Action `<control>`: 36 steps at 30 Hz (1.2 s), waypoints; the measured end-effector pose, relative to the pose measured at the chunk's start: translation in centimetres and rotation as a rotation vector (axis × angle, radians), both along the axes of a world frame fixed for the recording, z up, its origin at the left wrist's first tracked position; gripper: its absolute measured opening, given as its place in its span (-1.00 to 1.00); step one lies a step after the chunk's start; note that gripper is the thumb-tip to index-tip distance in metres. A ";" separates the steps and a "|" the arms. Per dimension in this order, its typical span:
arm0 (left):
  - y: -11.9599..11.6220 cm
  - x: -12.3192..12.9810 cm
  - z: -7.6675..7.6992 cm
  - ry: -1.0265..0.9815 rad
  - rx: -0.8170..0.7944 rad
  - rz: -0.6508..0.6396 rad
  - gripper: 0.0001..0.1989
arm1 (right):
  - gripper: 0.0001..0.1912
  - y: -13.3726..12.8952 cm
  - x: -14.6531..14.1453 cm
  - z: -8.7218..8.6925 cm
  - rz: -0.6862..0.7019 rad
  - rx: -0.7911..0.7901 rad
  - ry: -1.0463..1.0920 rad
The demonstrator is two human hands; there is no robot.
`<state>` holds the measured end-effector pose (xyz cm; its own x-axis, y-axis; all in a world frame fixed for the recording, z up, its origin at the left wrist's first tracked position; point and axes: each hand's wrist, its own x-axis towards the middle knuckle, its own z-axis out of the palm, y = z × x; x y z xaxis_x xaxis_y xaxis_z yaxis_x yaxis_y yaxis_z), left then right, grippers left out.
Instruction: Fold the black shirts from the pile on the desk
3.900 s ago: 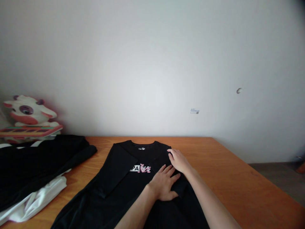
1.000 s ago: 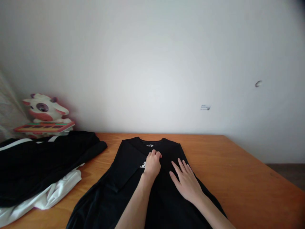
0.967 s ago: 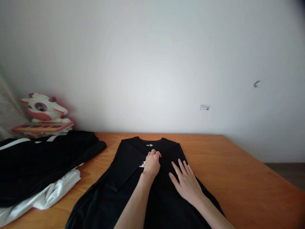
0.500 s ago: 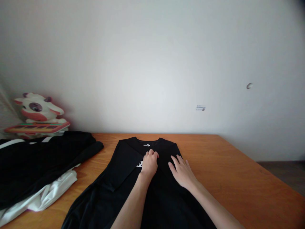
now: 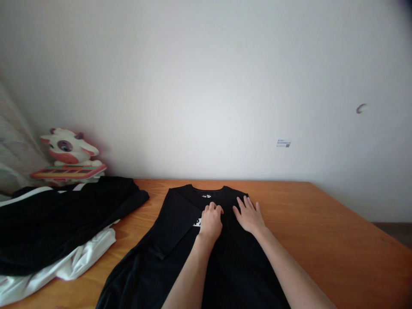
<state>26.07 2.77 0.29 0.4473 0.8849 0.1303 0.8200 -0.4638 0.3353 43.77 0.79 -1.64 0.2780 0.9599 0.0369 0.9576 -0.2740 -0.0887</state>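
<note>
Since your black shirt [image 5: 236,270] lies print side up on the worktop [image 5: 322,240], at 6 o'clock in your view with its collar [image 5: 207,190] toward 12, I'd read the step in hand as smoothing the shoulders. Your left hand [image 5: 211,221] sits mid-chest over part of the white print [image 5: 197,222], fingers curled in; from this angle I can't tell whether they're pinching cloth. Your right hand [image 5: 250,216] is at about 3 o'clock from it, fingers spread along the shirt's shoulder edge, gripping nothing. To do it well, imo, use the left as a light anchor and stroke the right toward 2 o'clock, palm low, so nothing bunches. Watch the folded-in sleeve [image 5: 174,223] at 10 o'clock on the shirt; a careless forearm could drag it. The black clothing [image 5: 71,223] and white garment [image 5: 86,253] around 8 o'clock are well apart from your hands, so just leave them be.
</note>
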 end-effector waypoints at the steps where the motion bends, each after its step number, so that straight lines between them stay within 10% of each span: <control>1: 0.0 0.0 0.0 -0.003 0.000 -0.002 -0.61 | -0.26 0.2 -0.1 -0.1 0.001 -0.021 0.038; 7: 0.1 -0.1 -0.1 -0.010 -0.005 -0.004 -0.62 | -0.35 -0.5 -1.1 -0.4 0.061 0.049 -0.008; 18: -0.7 0.1 0.0 -0.006 0.005 0.011 -0.63 | -0.34 -10.0 -2.5 -1.9 0.241 0.130 0.084; 25: -2.2 -0.3 0.7 0.013 0.043 -0.088 -0.73 | -0.46 -10.2 -2.0 -2.3 0.246 0.282 0.074; 36: -5.7 -15.1 3.1 0.024 0.101 -0.288 -0.81 | -0.52 -10.8 -1.7 -0.7 0.298 0.254 0.229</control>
